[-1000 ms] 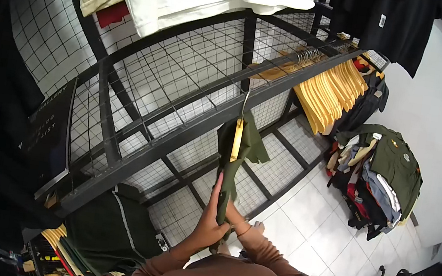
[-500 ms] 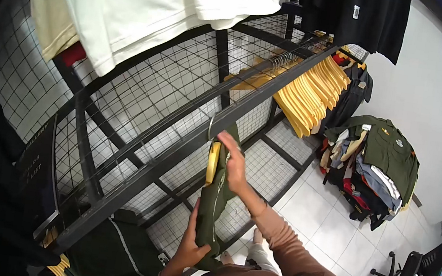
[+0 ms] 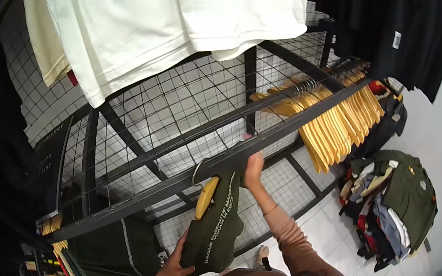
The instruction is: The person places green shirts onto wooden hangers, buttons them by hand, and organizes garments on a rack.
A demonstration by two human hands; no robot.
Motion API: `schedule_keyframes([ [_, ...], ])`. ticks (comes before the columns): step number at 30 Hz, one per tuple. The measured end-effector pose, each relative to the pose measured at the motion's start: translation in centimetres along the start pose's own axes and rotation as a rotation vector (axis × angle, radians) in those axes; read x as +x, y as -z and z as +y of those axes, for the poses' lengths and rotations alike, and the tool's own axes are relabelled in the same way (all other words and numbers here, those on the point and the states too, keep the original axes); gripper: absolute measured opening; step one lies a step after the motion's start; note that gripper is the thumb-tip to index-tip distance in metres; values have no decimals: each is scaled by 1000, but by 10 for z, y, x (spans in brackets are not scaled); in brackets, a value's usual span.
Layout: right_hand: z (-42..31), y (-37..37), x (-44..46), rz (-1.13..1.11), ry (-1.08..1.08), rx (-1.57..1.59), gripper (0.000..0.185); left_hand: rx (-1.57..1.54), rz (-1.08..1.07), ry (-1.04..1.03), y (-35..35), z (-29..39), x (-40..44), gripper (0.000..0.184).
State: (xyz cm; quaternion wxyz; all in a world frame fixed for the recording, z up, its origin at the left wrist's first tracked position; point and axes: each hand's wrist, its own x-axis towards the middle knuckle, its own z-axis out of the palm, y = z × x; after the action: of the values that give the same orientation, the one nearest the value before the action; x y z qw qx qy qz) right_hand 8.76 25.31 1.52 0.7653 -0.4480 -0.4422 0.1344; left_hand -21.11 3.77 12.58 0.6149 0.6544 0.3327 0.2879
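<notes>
A dark green garment [image 3: 214, 232] with white lettering hangs on a yellow wooden hanger [image 3: 206, 198], whose metal hook is at the black rail [image 3: 229, 158]. My left hand [image 3: 176, 260] holds the garment's lower left edge, thumb in front. Higher up, my right hand [image 3: 253, 170] is at the garment's right side by the rail, fingers pointing up. The rail and the cloth hide part of that hand, so its grip cannot be made out.
Many empty yellow hangers [image 3: 334, 125] hang at the right of the rail. White shirts [image 3: 136, 21] hang above. A heap of clothes [image 3: 391, 205] lies on the floor at right. Dark green garments [image 3: 111, 252] hang at lower left.
The garment has turned so its lettering faces the camera, and it has spread wider. My right hand has moved from the hanger's hook to the garment's right side. The view has shifted.
</notes>
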Motion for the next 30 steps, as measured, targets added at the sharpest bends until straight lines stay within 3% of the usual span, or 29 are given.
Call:
schedule_keyframes([
  [1,-8,-4,-1,21,-52,158,38,-15,12,33,-3,-2,-1,97],
  [4,-18,-5,-10,-260,501,-313,37,-37,66,86,-13,-9,-4,98],
  [5,-12,-4,-10,-278,490,-299,37,-33,93,79,-15,-11,-2,98],
  [8,22,2,-8,-468,-95,-321,47,35,170,69,-31,-14,-1,96],
  [9,10,7,-7,-493,-93,-313,47,104,192,55,-40,-15,1,95],
  [11,-26,19,1,-216,265,-410,41,165,238,32,-59,-21,13,94],
  [12,-49,24,-1,-240,275,-402,41,134,282,-17,-72,-25,21,91],
  [14,-103,41,-15,-358,-95,47,50,65,363,-104,-98,-34,34,85],
  [18,-204,58,-24,-665,-95,6,62,130,488,-133,-133,-64,64,85],
  [20,-213,56,-31,-777,-81,-96,66,201,459,-146,-142,-57,79,86],
  [23,-215,46,-34,-682,118,-255,65,359,383,-187,-147,-43,99,89],
  [27,-209,50,-28,-708,-45,-301,59,299,334,-266,-147,-28,108,83],
  [30,-199,55,-18,-732,61,-347,48,608,314,-282,-126,-23,103,70],
])
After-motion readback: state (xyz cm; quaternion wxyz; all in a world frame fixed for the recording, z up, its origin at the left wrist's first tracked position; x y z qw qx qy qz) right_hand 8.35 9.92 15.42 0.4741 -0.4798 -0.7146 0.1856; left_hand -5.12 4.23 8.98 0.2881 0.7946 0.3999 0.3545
